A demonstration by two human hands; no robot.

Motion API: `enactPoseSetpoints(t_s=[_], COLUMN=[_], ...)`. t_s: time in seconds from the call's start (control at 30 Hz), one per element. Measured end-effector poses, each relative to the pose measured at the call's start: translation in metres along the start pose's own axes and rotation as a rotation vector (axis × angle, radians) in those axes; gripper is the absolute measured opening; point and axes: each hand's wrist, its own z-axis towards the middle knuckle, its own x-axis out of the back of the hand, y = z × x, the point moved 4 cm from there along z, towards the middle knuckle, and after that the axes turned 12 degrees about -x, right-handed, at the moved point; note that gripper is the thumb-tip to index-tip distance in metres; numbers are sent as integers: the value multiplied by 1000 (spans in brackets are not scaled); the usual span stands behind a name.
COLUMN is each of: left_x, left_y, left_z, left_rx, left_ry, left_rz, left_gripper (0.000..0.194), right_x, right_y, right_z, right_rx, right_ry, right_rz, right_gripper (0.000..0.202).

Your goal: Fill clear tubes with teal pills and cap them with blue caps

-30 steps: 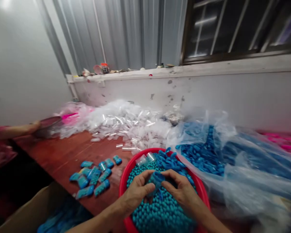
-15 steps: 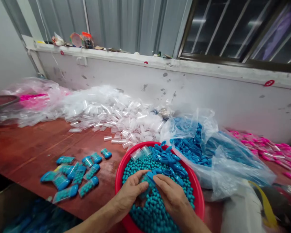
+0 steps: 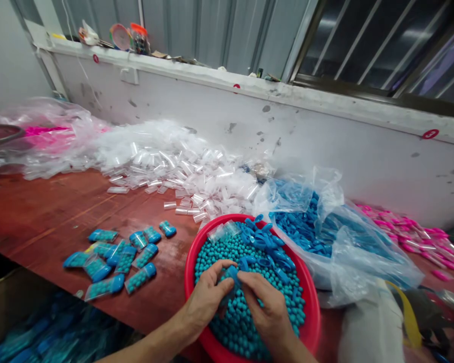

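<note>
The basin point(image 3: 315, 302) is plain red, its beads point(image 3: 249, 315) teal, the loose caps point(image 3: 263, 242) on its far side bright blue, the held piece point(image 3: 233, 275) blue too. On the left, filled packets point(image 3: 140, 278) show teal dots through clear walls between blue ends, against a reddish-brown table point(image 3: 60, 206). Far off, a whitish wall point(image 3: 196, 103) has grey blotches; at right, pink pieces point(image 3: 419, 237) and a yellow strap point(image 3: 409, 315)

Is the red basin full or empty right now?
Well filled: teal beads spread across the red basin, with blue caps heaped on them near the far rim.
</note>
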Motion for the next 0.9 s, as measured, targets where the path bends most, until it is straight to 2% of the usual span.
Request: enactPoseSetpoints(t_s=[0.07, 0.13, 0.2, 0.23, 0.3, 0.37, 0.43, 0.47, 0.57, 0.6, 0.67, 0.73, 0.9], left_x=[2, 4, 4, 3, 2, 1, -1, -1, -4, -4, -5, -6, -5], left_y=[4, 6, 6, 4, 2, 0, -1, 0, 4, 5, 4, 3, 3], left_z=[2, 4, 4, 4, 4, 4, 4, 3, 2, 2, 1, 1, 2], left_rx=[-22, -36, -36, -35, -34, -21, 7, 17, 18, 25, 48, 34, -91], left_ry=[-72, -144, -190, -195, -161, -100, -53, -40, -13, -10, -25, -55, -59], left_rz=[41, 57, 61, 72, 126, 192, 221, 216, 173, 161, 138, 108, 139], left_gripper=[37, 35, 33, 32, 30, 29, 31, 35, 48, 51, 56, 57, 47], right_x=[3, 3, 1, 1, 4, 7, 6, 4, -3, -6, -13, -17, -25], right_y=[9, 17, 20, 20, 18, 10, 2, 1, 1, 2, 4, 6, 2], right_z=[9, 15, 19, 20, 22, 23, 20, 17, 7, 4, 0, -2, -4], right_rx=[-325, -604, -746, -764, -694, -536, -420, -407, -459, -472, -490, -514, -472], right_ry=[-14, -92, -194, -213, -195, -201, -289, -357, -526, -548, -538, -474, -385], right_rz=[199, 389, 511, 517, 405, 206, 51, 10, -36, -51, -83, -89, -111], right_gripper=[29, 32, 32, 33, 37, 37, 39, 44, 83, 97, 112, 114, 94])
